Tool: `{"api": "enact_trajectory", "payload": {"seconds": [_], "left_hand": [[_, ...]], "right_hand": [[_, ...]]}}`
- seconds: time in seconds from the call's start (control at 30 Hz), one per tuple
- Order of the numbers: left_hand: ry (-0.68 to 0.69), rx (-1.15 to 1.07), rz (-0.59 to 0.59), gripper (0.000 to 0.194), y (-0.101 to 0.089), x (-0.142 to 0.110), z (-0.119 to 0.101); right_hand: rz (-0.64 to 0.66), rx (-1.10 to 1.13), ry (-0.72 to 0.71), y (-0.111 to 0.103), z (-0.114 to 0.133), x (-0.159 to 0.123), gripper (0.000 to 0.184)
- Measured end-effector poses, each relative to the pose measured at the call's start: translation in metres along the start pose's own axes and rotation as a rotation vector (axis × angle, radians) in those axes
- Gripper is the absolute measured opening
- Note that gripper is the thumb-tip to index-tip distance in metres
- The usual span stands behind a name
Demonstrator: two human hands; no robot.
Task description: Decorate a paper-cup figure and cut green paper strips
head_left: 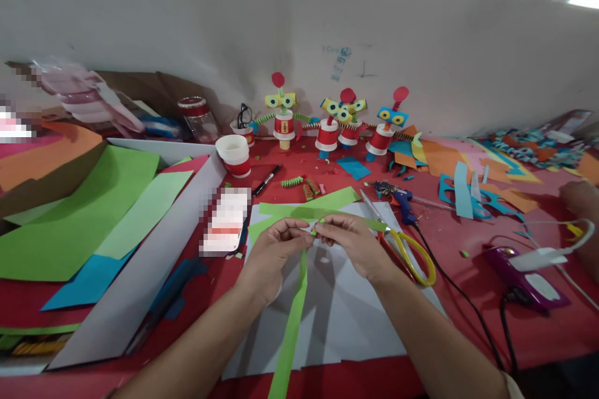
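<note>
A green paper strip [292, 318] is pinched at its far end between the fingertips of the left hand [271, 255] and the right hand [355, 243]; both hands are closed on it, thumbs against forefingers, the fingertips nearly meeting at a small folded part of the strip. From the pinch the strip hangs toward the near edge of the table and runs out of view at the bottom. A second green strip [309, 211] is seen lying across, just beyond the fingers; whether it is joined to the held one cannot be told.

The hands are held above a white sheet [337, 318], which lies on the red table [552, 330]. Just right of the right hand, yellow-handled scissors [407, 249] lie with blades pointing far-left, close to the wrist. Further right are noted a blue glue gun [405, 206] with its black cord, and a purple device [528, 274]. To the left, a long grey board [140, 274] and large green paper sheets [79, 218] crowd that side. A black marker [266, 181] and a stack of white cups [234, 156] stand farther off. Against the far wall, four paper-cup robot figures [337, 118] are lined up. Bare room is found chiefly on the white sheet near the forearms.
</note>
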State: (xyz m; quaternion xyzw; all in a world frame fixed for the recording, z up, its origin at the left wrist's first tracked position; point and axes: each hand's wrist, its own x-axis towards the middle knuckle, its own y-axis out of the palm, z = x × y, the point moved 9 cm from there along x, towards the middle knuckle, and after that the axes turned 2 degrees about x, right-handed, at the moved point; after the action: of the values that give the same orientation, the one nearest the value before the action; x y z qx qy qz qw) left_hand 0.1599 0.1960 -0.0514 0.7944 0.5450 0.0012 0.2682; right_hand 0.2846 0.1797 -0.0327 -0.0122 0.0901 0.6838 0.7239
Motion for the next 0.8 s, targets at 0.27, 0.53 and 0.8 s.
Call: {"api": "enact_trajectory", "payload": {"seconds": [0.27, 0.53, 0.8], "left_hand": [[-0.231, -0.071, 0.223, 0.031, 0.020, -0.004, 0.019], [-0.364, 0.041, 0.294, 0.025, 0.025, -0.013, 0.035], [-0.014, 0.411, 0.178, 0.011, 0.023, -0.011, 0.000]], "right_hand": [[-0.073, 0.167, -0.182, -0.011, 0.017, 0.000, 0.014], [-0.134, 0.245, -0.239, -0.020, 0.018, 0.001, 0.015], [-0.216, 0.300, -0.294, -0.024, 0.019, -0.003, 0.015]]}}
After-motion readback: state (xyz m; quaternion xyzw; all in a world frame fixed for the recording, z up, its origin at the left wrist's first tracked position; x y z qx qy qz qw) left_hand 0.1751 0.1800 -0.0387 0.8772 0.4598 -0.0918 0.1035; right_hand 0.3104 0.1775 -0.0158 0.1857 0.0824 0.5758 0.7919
